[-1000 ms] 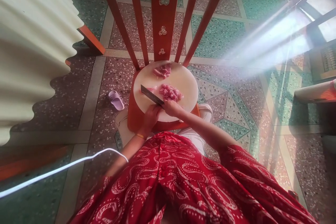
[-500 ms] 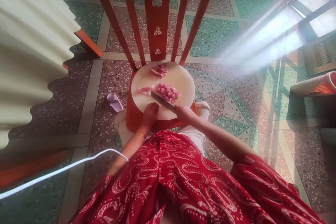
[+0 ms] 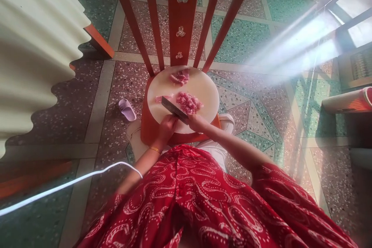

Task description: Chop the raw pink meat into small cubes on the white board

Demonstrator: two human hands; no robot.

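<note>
A round pale cutting board [image 3: 203, 81] rests on the seat of a red-brown wooden chair [image 3: 145, 131]. My right hand [image 3: 197, 123] grips a knife [image 3: 174, 109], its broad blade tilted and pointing to the far left over the board. Close to the blade's near edge is my left hand [image 3: 168, 126], fingers curled together at the board's near edge; what they hold, if anything, is hidden. A heap of chopped raw meat [image 3: 189, 102] lies right of the blade. A flat strip of meat [image 3: 159, 99] lies left of it, partly covered. Larger meat pieces [image 3: 180, 76] sit at the far side.
The slatted chair back [image 3: 177, 15] rises beyond the board. A lilac slipper [image 3: 127, 109] lies on the patterned floor at left. A wavy-edged pale cloth [image 3: 37, 58] hangs at upper left. A white cable [image 3: 72, 181] crosses near my left forearm. A pale cylindrical object [image 3: 345, 100] is at right.
The knife has moved left and nearer to my left hand, and its blade has tilted to show more of its face. The view has shifted slightly.
</note>
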